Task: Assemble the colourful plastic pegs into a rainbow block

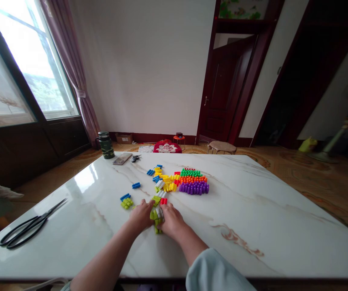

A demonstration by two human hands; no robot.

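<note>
My left hand (pixel 143 215) and my right hand (pixel 170 220) are close together near the middle of the table, curled round a clump of lime-green toy building blocks (pixel 155 215) from both sides. Some white shows in the clump by my right fingers. My fingertips are partly hidden. Just beyond are red blocks (pixel 163 201) and white blocks (pixel 162 194). Left of my left hand lie loose lime-green blocks (pixel 127 203) and blue blocks (pixel 136 185). Farther back are yellow blocks (pixel 170 186), with rows of purple blocks (pixel 194 188), orange blocks (pixel 194 179) and green blocks (pixel 191 173) standing together.
Black-handled scissors (pixel 34 226) lie on the left of the white marbled table (pixel 283 226). At its far left edge are a dark green flask (pixel 106 145), a phone (pixel 122 159) and keys (pixel 136 158). A round stool (pixel 221 146) stands beyond.
</note>
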